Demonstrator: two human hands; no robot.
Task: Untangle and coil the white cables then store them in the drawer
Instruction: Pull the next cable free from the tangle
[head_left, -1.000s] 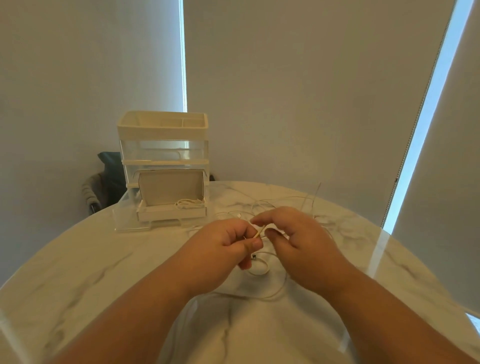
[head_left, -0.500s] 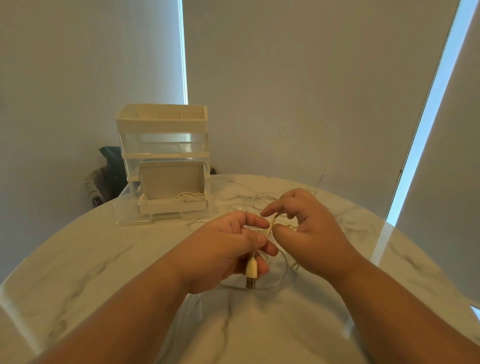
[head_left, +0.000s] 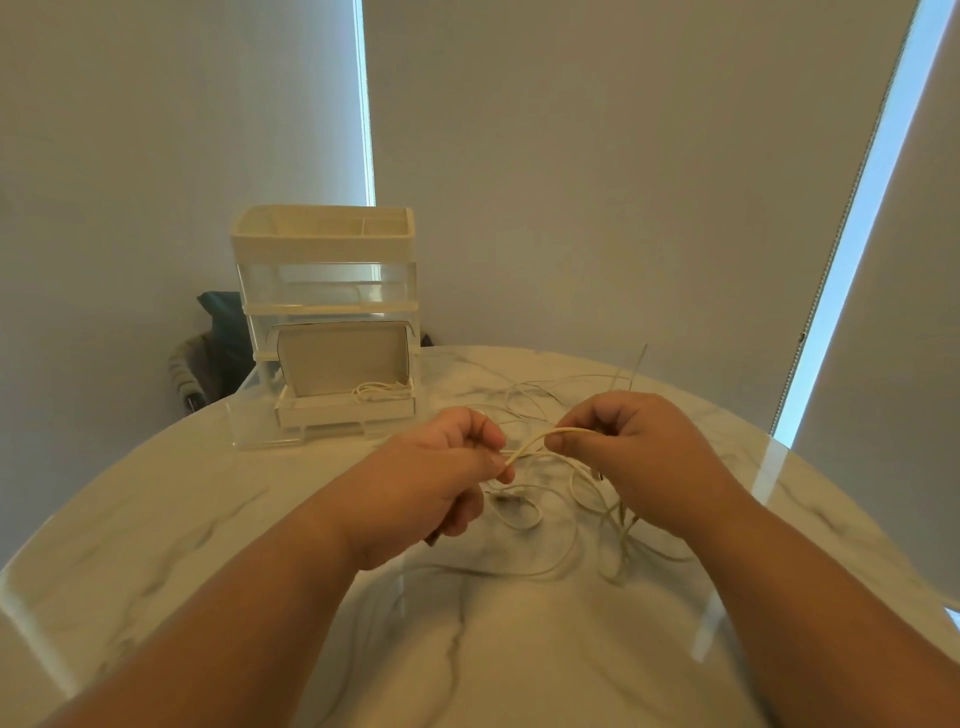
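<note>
A tangle of thin white cables (head_left: 566, 525) lies on the round marble table (head_left: 208, 561) in front of me. My left hand (head_left: 447, 473) and my right hand (head_left: 634, 457) each pinch one white cable, and a short stretch of it (head_left: 535, 441) arches between them above the table. More loops trail behind and under my right hand. At the back left stands a clear drawer unit (head_left: 324, 291), its lowest drawer (head_left: 345, 410) pulled out, with a coiled white cable (head_left: 376, 392) lying inside.
A dark chair (head_left: 208, 353) stands behind the table next to the drawer unit. Grey roller blinds cover the windows all round. The table's glossy rim curves close on the left and right.
My hands have drawn apart, stretching a length of cable between them. The white plug that hung below my left hand half a second ago is hidden now.
</note>
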